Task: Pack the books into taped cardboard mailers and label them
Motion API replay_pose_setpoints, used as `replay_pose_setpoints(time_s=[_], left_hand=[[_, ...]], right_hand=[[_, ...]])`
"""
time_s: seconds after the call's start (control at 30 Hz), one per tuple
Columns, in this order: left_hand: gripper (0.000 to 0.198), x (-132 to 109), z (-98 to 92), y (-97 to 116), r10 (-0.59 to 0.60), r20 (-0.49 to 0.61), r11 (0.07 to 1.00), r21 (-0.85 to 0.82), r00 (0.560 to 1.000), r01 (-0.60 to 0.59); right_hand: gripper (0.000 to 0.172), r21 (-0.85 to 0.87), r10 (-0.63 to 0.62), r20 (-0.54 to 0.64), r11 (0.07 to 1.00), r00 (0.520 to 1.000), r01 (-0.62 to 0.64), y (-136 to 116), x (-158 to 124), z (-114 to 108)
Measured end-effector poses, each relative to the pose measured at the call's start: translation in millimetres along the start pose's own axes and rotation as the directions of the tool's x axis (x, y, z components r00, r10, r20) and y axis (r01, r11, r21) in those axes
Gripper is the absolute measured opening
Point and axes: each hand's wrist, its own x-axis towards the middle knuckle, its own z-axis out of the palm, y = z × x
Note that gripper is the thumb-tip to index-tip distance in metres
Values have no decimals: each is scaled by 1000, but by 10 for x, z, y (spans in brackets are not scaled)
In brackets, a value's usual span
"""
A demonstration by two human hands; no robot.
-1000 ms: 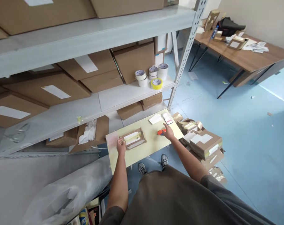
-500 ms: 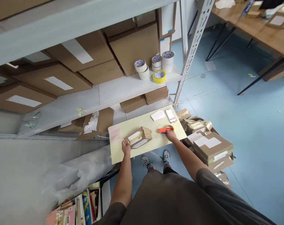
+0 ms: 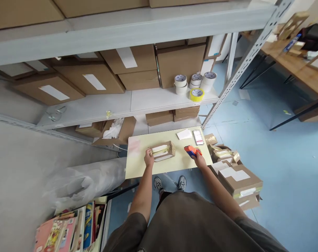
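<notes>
On the pale yellow tabletop (image 3: 138, 164) lies a small brown cardboard box (image 3: 162, 151) with white labels and shiny tape across it. My left hand (image 3: 149, 157) grips the box's left end. To the right of the box, my right hand (image 3: 199, 160) is closed around an orange and blue tape dispenser (image 3: 192, 151), held over the tabletop. White papers (image 3: 184, 134) and a blurred white item (image 3: 198, 137) rest near the table's back edge.
Shelving (image 3: 159, 99) behind the table holds cardboard boxes, white tape rolls (image 3: 180, 81) and a yellow roll (image 3: 196, 94). Stacked boxes (image 3: 240, 176) stand right of the table. Plastic wrap (image 3: 87, 180) and a crate of books (image 3: 66, 227) are at left. A wooden table (image 3: 305, 66) stands far right.
The view has shifted. My right hand has turned the tape dispenser so that its blue side shows more. The box lies more level in the view, still in my left hand.
</notes>
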Motion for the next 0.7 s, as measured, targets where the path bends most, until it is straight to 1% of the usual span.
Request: replay_pose_setpoints(time_s=[0.07,0.13,0.2,0.27,0.37,0.47,0.57,0.63,0.7], left_hand=[[33,-17,62,59,68,26,997,-44,997,-67],[34,-23,64,75,112,29,991,-73,993,-110],[34,-26,11,39,111,17,991,-77,994,-109],[37,-27,-69,-34,97,16,993,-67,995,-96],[40,-10,-190,-158,114,47,992,-57,992,-111],[39,55,-281,-246,138,59,987,-90,989,-132],[37,144,-323,-297,146,69,977,-166,987,-133],[36,194,-328,-319,142,76,966,-229,987,-121],[34,235,-336,-335,138,74,948,-299,988,-110]], right_hand=[[54,54,-18,-48,998,999,21,-98,-100,-21],[58,89,-49,-60,995,997,54,-233,-175,-55],[56,116,-115,-43,986,992,119,-404,-215,-99],[51,144,-212,-16,967,977,212,-623,-222,-137],[49,178,-347,32,925,937,336,-1057,-187,-135],[53,173,-402,142,910,904,377,-1575,-132,-30],[53,145,-405,264,914,875,379,-2035,-84,143],[51,124,-399,308,917,864,380,-2244,-56,249],[50,104,-390,331,920,859,378,-2363,-31,320]])
